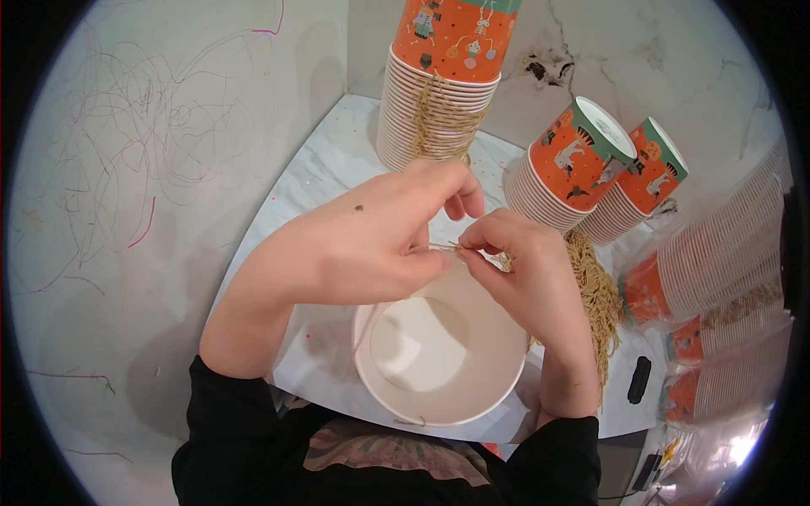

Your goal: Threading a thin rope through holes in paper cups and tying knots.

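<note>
Over a large white paper bucket (498, 379), my two hands meet at a thin tan string (444, 247). My right hand (540, 261) pinches the string between thumb and index finger. The thumb and curled fingers of my left hand (363, 240) close on the string's other side, though that grip is partly hidden. The bucket stands upright in front of me with its mouth toward me and a pale, bare bottom. A short piece of string lies over its near rim. Beside my right forearm lies a heap of tan strings (601, 291).
A tall stack of nested paper buckets (401, 114), strings draped on it, stands at the back. Two upside-down stacks (582, 156) with orange printed sides stand behind my right hand. Plastic-wrapped stacks (717, 270) fill the right side. A small black object (639, 379) lies near the table's right edge.
</note>
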Demonstrator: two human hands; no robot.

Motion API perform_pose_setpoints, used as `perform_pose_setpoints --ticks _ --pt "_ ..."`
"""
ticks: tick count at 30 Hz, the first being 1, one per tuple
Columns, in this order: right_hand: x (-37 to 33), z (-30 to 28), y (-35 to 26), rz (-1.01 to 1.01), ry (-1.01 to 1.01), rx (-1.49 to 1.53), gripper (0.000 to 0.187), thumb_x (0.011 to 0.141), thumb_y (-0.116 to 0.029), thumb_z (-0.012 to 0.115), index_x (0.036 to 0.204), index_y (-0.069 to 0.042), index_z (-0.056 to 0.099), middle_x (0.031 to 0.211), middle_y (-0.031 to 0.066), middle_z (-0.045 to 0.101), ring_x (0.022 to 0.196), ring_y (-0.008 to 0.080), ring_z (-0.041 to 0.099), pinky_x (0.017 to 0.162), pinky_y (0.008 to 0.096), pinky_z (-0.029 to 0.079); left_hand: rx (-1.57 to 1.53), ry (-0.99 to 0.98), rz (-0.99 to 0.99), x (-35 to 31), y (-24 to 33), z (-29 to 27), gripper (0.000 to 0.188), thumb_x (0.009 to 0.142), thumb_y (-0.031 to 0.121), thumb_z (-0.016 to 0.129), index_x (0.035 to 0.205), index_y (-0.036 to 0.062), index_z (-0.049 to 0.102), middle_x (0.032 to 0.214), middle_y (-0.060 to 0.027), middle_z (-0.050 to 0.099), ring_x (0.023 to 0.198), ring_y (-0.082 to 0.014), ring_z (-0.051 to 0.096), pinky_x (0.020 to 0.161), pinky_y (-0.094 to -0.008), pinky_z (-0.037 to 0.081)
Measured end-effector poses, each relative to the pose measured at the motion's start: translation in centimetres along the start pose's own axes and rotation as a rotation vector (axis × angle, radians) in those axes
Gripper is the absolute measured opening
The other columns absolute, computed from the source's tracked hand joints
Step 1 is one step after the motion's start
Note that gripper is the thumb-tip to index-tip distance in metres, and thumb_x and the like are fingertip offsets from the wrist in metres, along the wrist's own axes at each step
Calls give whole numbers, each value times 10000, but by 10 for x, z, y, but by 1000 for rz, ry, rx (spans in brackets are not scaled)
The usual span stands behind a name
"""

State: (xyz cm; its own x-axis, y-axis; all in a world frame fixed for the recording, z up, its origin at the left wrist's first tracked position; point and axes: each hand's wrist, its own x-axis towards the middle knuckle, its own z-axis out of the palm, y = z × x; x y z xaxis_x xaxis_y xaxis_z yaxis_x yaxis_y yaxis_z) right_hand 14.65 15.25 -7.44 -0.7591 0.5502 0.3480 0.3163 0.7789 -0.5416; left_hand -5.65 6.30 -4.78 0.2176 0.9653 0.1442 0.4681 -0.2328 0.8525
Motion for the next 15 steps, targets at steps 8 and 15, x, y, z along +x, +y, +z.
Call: perform_pose_setpoints --ticks 8,15 --pt "3 -4 -4 126 -15 187 84 874 -2 702 944 44 697 925 81 739 876 131 703 773 271 562 595 144 10 -3 -24 3 251 799 -12 595 1040 -27 663 1141 -186 586 878 -301 653 746 -372 524" --pt "2 -1 0 145 95 583 86 912 -31 701 931 51 682 869 63 730 809 108 695 753 262 566 507 228 37 0 -14 10 107 787 33 668 863 -42 677 934 -149 617 719 -267 665 665 -371 520"
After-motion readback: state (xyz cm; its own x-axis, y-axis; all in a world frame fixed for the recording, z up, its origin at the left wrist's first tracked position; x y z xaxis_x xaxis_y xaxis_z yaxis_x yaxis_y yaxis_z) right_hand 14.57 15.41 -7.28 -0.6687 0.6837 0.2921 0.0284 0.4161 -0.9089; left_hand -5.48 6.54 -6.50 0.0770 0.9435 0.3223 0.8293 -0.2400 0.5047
